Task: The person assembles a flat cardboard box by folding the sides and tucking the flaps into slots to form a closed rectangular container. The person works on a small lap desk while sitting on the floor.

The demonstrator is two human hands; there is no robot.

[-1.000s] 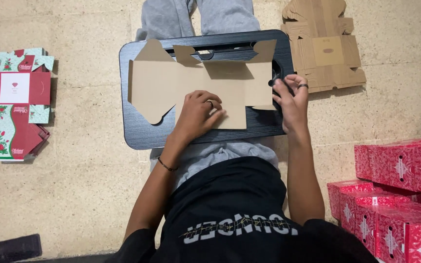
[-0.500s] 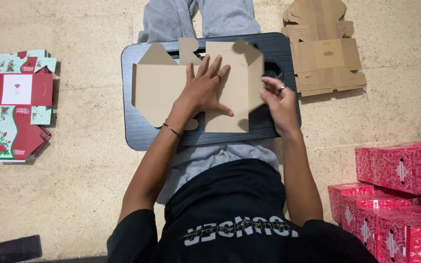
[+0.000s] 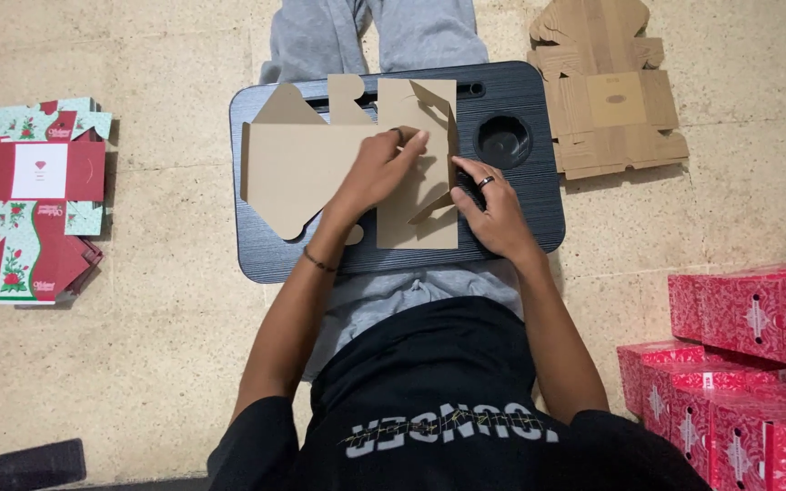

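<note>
Flat brown die-cut cardboard box blank (image 3: pixel 297 173): lies plain side up on the black rectangular lap-desk worktop (image 3: pixel 520 214), covering its left and centre; one panel folded over at the right.

Left hand (image 3: pixel 377 173): palm down on the blank's centre, fingers spread narrow, fingertips pressing the folded panel toward 12 o'clock.

Right hand (image 3: pixel 493 207): at 3 o'clock of the blank, ring on one finger, fingers pinching the blank's right edge and a small raised flap.

Round cup recess (image 3: pixel 502 139): in the worktop, at 12 o'clock of the right hand.

Stack of flat brown cardboard blanks (image 3: pixel 607 91): on the floor, at 2 o'clock of the worktop.

Pile of flat red-and-green printed blanks (image 3: pixel 36 195): on the floor at 9 o'clock, well apart.

Assembled red patterned boxes (image 3: pixel 739 364): stacked at 4 o'clock.
</note>
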